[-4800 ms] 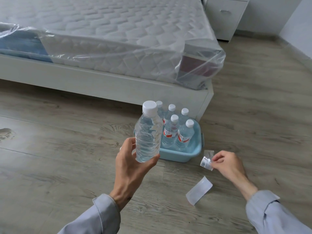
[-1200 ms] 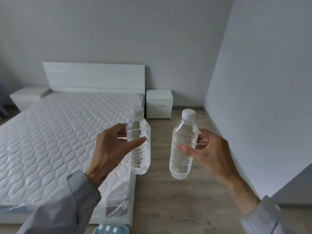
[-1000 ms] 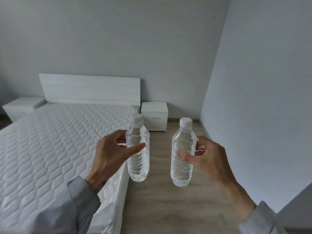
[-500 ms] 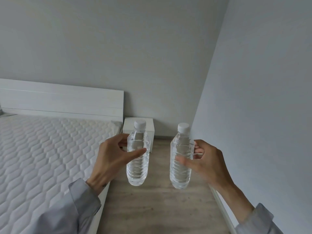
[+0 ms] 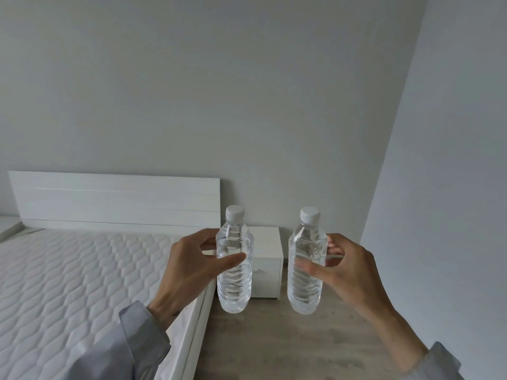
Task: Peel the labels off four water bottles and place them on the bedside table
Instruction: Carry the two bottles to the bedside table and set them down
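Carrying two at once here: the left hand (image 5: 189,270) grips the left bottle (image 5: 234,289) around its upper body, thumb across the front and fingers curled behind, and the right hand (image 5: 348,272) holds the right bottle (image 5: 304,292) the same way, mirror fashion. Both bottles stand upright in the grip, white caps up, long axes vertical, clear plastic with no label showing on either, side by side and apart, held in the air over the floor (image 5: 274,338). And the target is dead ahead: the bedside table (image 5: 267,242) sits against the back wall just beside the headboard, showing through the gap between the two bottles, its left edge hidden behind the left bottle. So the table top lies forward of both grips and lower down, well apart yet. The left hand looks the nearer of the two, lined up almost on the table's left edge, while the right is off past its right edge. The mattress (image 5: 82,270) runs alongside on the left. Next, I'd say, comes closing in and setting each base flat on that top.
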{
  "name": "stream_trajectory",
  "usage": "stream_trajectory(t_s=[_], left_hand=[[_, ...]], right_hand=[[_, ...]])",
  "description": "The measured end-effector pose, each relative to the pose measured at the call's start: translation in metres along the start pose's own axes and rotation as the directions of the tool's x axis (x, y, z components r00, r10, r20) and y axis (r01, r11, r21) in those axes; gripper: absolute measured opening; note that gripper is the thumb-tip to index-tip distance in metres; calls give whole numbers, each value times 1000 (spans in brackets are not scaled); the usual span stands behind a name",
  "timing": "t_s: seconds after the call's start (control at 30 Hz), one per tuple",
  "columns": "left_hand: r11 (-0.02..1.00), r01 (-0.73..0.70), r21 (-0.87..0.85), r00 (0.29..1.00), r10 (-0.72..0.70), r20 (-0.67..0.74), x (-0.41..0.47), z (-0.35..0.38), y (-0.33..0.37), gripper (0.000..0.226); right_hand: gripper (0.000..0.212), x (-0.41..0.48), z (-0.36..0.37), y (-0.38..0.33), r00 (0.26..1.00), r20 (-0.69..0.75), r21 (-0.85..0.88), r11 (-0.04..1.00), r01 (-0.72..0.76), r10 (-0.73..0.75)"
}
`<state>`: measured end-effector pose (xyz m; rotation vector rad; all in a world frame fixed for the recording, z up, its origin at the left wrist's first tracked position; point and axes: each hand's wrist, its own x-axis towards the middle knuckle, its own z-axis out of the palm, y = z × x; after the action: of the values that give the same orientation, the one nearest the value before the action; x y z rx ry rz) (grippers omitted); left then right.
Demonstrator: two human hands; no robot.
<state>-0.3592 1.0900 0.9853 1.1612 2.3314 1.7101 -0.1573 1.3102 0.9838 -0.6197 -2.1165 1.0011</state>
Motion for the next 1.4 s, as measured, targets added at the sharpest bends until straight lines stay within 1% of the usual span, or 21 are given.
stream_trajectory(t_s=[0.2, 0.33, 0.43, 0.53, 0.83, 1.1, 1.27, 1.4], left_hand=[[999, 42, -16, 999, -42, -10, 164, 27, -56, 39], [1000, 29, -12, 999, -28, 15, 272, 45, -104, 42], [1000, -3, -23, 999, 4, 42, 357, 59, -149, 46], [999, -15, -40, 996, 18, 87, 444, 71, -193, 44], [999, 25, -28, 986, -20, 168, 668, 123, -290, 44], [989, 149, -21, 976, -144, 161, 806, 204, -420, 49], [965, 262, 5, 945, -258, 201, 860, 249, -514, 54], [945, 323, 41, 912, -323, 255, 895, 284, -594, 57]], right_hand=[[42, 177, 53, 46, 999, 54, 11, 1000, -8, 7], [46, 285, 99, 81, 998, 54, -1, 1000, -21, 21], [47, 359, 141, 112, 999, 45, -7, 1000, -28, 29], [50, 431, 180, 139, 998, 29, -13, 998, -57, 57], [51, 635, 261, 216, 989, 45, -8, 990, -142, 142], [53, 793, 345, 346, 977, 168, -7, 992, -130, 129], [55, 856, 410, 432, 951, 255, 1, 983, -181, 175], [58, 888, 470, 501, 912, 350, -30, 976, -217, 214]])
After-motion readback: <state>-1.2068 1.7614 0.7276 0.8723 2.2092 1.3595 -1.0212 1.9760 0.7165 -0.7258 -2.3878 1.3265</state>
